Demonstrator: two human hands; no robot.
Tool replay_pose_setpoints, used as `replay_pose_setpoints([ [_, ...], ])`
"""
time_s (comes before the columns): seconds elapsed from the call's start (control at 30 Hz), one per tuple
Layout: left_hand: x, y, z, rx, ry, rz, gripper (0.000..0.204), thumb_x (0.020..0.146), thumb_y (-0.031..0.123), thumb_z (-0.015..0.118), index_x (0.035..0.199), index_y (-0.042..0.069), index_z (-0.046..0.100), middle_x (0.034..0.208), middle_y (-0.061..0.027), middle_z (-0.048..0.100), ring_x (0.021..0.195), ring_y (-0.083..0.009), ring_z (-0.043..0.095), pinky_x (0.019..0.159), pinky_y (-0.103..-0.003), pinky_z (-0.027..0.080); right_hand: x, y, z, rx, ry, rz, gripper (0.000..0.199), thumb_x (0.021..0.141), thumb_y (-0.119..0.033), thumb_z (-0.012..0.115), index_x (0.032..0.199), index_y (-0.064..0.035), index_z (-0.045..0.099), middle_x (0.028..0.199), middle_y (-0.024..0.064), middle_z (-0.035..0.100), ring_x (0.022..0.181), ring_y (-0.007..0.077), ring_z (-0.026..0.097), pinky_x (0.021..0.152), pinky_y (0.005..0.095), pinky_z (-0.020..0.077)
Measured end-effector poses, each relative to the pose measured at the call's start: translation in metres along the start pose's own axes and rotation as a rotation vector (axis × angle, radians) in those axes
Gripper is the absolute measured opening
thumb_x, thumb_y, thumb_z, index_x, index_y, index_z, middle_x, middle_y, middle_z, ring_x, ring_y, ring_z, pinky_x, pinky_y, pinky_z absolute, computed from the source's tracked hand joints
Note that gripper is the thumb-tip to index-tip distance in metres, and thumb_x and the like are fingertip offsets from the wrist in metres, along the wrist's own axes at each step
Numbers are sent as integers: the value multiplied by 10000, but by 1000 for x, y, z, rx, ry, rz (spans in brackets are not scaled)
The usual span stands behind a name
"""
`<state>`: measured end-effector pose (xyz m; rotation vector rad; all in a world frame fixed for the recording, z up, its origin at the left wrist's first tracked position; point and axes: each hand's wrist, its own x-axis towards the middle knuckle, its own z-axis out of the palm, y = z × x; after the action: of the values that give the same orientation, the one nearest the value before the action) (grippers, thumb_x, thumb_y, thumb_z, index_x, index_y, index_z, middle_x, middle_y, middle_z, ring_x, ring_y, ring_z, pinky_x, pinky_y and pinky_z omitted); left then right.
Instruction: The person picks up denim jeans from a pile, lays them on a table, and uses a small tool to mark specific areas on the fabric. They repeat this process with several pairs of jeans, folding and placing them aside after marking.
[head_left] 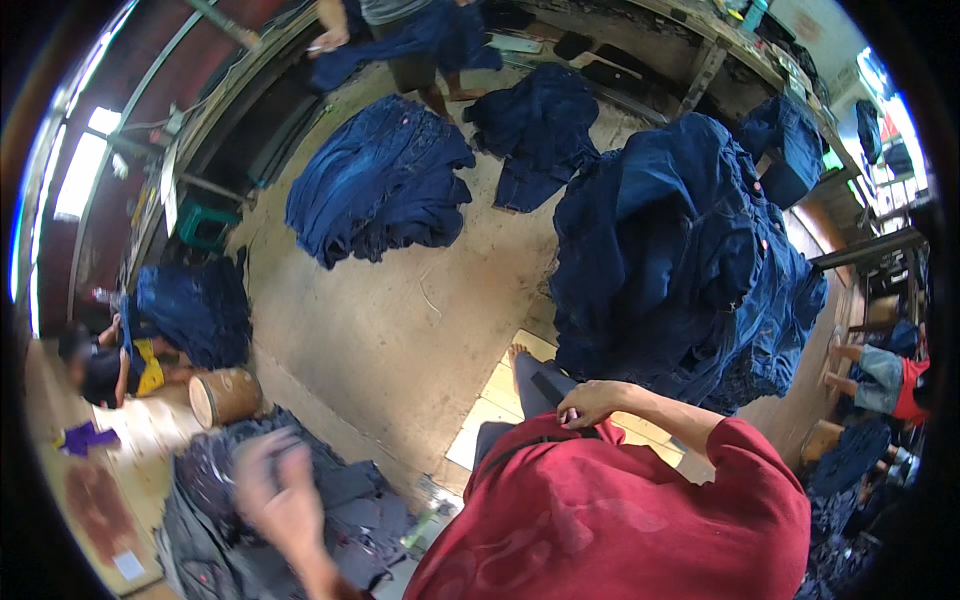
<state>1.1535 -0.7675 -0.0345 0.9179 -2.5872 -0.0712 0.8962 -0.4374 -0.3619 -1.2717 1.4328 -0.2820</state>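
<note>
My left hand (280, 488), smeared by motion, is over a heap of dark grey garments (350, 510) at the lower left. Whether its fingers are spread or closed does not show clearly. Close to my red shirt, at my lap, my right hand (592, 402) is curled closed, with the thumb pressed in. A dark, narrow piece (547, 388) shows beside its fingers, too unclear to name. To the right of my knees rises a large pile of dark blue jeans (660, 250).
Ahead on the floor lie another jeans pile (375, 180) and a smaller one (540, 130). A person (400, 20) stands at the back with denim. Left are a seated person (105, 365), more denim (195, 310) and a round wooden stool (225, 396). Another person (885, 385) is far right.
</note>
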Motion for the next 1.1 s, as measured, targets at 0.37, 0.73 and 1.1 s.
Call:
replay_pose_setpoints([
  [0.37, 24, -70, 308, -602, -1234, -63, 318, 1017, 268, 723, 1243, 50, 778, 1178, -209, 778, 1013, -353, 780, 860, -431, 607, 30, 21, -131, 199, 329, 183, 332, 995, -353, 673, 1227, -162, 812, 1160, 138, 801, 1098, 350, 755, 965, 480, 591],
  [0.73, 349, -27, 451, -453, -1300, 251, 293, 1017, 274, 682, 1135, 41, 814, 1143, -237, 764, 1002, -402, 752, 901, -457, 592, 113, 53, -292, 246, 690, 483, 278, 986, -249, 637, 1197, -173, 802, 1149, 187, 782, 1041, 381, 765, 898, 503, 609],
  [1.1, 494, 16, 528, -528, -1158, 217, 314, 1102, 261, 572, 1161, -16, 709, 1051, -244, 768, 975, -333, 753, 919, -421, 564, 81, 67, -432, 554, 867, 516, 273, 984, -219, 586, 1156, -66, 734, 1001, 248, 769, 1011, 431, 747, 895, 525, 589],
])
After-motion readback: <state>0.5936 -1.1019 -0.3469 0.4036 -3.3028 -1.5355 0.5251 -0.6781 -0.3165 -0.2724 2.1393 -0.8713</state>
